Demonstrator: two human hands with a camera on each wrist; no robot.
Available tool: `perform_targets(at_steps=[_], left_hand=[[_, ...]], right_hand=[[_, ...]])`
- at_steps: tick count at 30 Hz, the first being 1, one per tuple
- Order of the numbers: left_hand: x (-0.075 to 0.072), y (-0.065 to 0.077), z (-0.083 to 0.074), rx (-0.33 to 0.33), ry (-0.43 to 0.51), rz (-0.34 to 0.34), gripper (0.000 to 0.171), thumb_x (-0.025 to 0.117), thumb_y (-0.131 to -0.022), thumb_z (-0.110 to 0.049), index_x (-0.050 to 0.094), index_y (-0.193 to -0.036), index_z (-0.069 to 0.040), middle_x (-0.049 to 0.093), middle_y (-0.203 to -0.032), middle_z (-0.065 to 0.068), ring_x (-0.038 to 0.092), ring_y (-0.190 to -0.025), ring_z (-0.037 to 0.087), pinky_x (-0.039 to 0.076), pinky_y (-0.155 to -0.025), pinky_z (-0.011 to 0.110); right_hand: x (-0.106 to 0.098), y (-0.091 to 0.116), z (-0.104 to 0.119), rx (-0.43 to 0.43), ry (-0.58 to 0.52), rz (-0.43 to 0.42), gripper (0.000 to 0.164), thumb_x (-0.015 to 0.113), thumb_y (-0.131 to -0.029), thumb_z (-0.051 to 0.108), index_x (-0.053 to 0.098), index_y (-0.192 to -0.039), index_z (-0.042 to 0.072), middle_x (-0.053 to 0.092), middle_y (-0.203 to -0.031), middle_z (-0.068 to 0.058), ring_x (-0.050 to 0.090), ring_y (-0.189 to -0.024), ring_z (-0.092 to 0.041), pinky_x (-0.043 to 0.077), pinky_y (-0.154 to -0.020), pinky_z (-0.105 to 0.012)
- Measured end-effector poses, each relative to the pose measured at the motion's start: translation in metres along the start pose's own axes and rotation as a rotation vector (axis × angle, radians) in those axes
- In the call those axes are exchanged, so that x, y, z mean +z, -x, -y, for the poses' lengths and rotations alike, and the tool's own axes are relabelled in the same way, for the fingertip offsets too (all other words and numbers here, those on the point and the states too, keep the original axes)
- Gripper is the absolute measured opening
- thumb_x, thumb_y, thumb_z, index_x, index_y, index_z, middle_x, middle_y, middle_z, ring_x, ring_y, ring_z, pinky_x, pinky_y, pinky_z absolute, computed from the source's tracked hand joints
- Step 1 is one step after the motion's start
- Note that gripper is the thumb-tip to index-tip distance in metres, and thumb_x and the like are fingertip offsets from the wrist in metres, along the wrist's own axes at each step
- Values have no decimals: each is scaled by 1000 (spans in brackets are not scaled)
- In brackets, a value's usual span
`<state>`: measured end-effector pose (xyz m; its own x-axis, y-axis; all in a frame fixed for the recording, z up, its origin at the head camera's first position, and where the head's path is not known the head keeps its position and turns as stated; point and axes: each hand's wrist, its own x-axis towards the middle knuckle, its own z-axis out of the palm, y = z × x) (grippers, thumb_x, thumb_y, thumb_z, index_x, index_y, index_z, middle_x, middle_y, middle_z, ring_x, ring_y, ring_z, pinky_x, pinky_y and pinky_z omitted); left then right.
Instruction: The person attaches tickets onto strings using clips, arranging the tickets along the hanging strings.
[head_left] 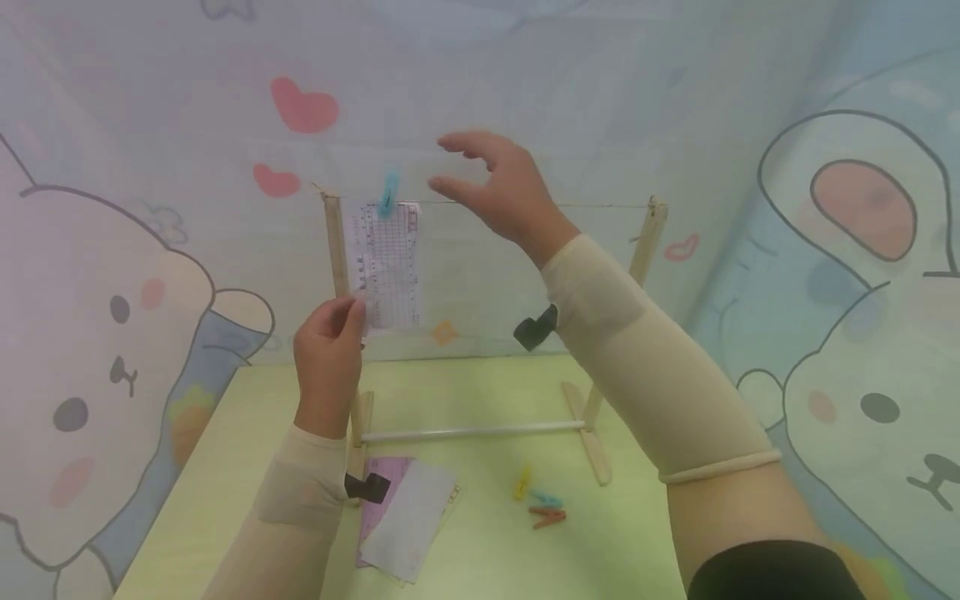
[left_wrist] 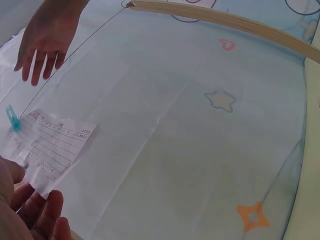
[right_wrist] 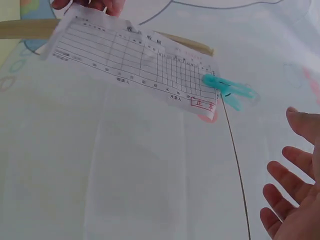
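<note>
Receipt point(head_left: 393, 267) hangs at left from the far string point(head_left: 600, 205), in a blue clip point(head_left: 388, 195) — my left hand point(head_left: 328, 358) pinches its lower left corner, my right hand point(head_left: 513, 192) is wide and empty, right of the clip. Best keep that pinch gentle, lest it tug loose.

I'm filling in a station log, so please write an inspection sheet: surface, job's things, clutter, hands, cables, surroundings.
Surface: pale yellow table.
Job's things: slip hangs from the string of a wooden frame, clipped by a blue peg.
Clutter: overlapping papers; loose yellow peg, second blue peg and red peg.
Hands: left hand pinches the slip near its lower end; right hand, fingers apart, holds nothing near the string.
Cables: nothing seen.
Surroundings: cloth printed with cartoon animals and hearts.
</note>
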<state>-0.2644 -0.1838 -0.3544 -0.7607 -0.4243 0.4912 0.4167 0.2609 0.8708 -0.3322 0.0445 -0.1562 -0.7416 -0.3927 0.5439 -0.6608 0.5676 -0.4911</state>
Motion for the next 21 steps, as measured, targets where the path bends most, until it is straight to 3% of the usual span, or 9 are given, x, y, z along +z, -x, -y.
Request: perform_targets(at_steps=[4, 6, 8, 10, 13, 16, 19, 21], left_hand=[[-11, 20, 13, 81, -154, -103, 30, 66, -102, -33, 73, -118, -8, 75, -106, 4, 66, -88, 10, 50, -72, 18], [-16, 37, 23, 101, -217, -120, 27, 66, -102, -28, 73, -117, -7, 74, -104, 3, 65, -87, 11, 49, -72, 18], [-20, 59, 34, 76, -274, -75, 25, 67, -101, -25, 73, -118, -7, 73, -106, 3, 66, -89, 15, 52, -72, 23], [-22, 83, 49, 29, -363, 33, 26, 69, -99, -23, 72, -119, -6, 72, -109, 7, 66, -93, 22, 56, -74, 32], [-23, 121, 72, -91, -542, 242, 36, 73, -96, -25, 69, -124, -4, 70, -118, 16, 66, -105, 37, 57, -84, 52], [-21, 153, 95, -195, -717, 437, 54, 78, -90, -31, 65, -130, 2, 67, -116, 23, 62, -103, 43, 53, -85, 57], [-19, 174, 109, -251, -819, 531, 69, 84, -83, -36, 61, -133, 6, 64, -109, 24, 58, -92, 38, 53, -75, 53], [-18, 182, 113, -264, -849, 535, 75, 87, -79, -36, 60, -133, 8, 62, -105, 23, 56, -89, 36, 52, -70, 51]], right_hand=[[-3, 57, -33, -243, -32, -219, 39, 79, -93, 25, 71, -128, 10, 70, -129, -2, 59, -123, -15, 49, -100, -35], [0, 93, -56, -330, -34, -258, 33, 82, -90, 15, 73, -120, 3, 73, -119, -9, 64, -113, -22, 52, -92, -41], [11, 132, -83, -331, -36, -240, 30, 83, -87, 11, 74, -115, 1, 74, -115, -10, 66, -107, -26, 53, -87, -44], [29, 174, -113, -256, -21, -177, 29, 83, -87, 11, 74, -114, 3, 74, -113, -9, 66, -104, -26, 55, -85, -43], [69, 238, -157, -62, 9, -44, 30, 84, -87, 16, 75, -115, 6, 73, -113, -5, 67, -101, -24, 56, -85, -40], [108, 296, -188, 153, 37, 114, 35, 86, -86, 23, 75, -116, 9, 73, -112, -1, 68, -100, -21, 57, -86, -39], [136, 334, -202, 300, 30, 233, 42, 88, -83, 32, 75, -117, 11, 72, -114, 1, 66, -103, -20, 56, -90, -42], [149, 348, -206, 317, 32, 279, 45, 88, -82, 36, 74, -117, 11, 71, -115, 2, 65, -105, -21, 55, -93, -45]])
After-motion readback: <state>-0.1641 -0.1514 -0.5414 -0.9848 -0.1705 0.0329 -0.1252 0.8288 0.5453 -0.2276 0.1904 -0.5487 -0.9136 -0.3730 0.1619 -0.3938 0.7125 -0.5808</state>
